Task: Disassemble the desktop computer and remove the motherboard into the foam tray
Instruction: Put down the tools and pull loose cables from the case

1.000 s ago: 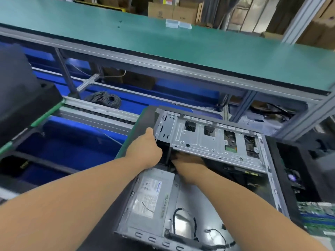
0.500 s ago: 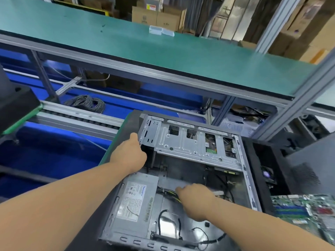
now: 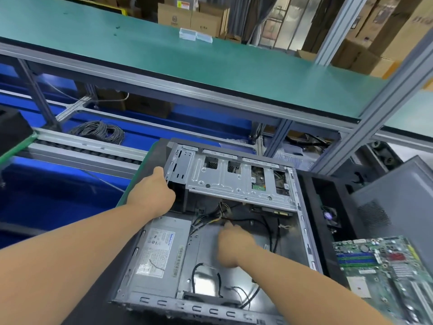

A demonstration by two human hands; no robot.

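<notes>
The open computer case (image 3: 234,231) lies on its side in the middle of the frame, on the dark counter (image 3: 93,301). The motherboard (image 3: 386,273) is already out, at the lower right. No foam tray can be seen. The left hand (image 3: 152,195) holds up the left end of the metal drive cage (image 3: 234,181); keep it steady. The right hand (image 3: 232,249) reaches for the loose cables (image 3: 222,216), but it is blurry, so its grip cannot be told. Pull the cables gently.
</notes>
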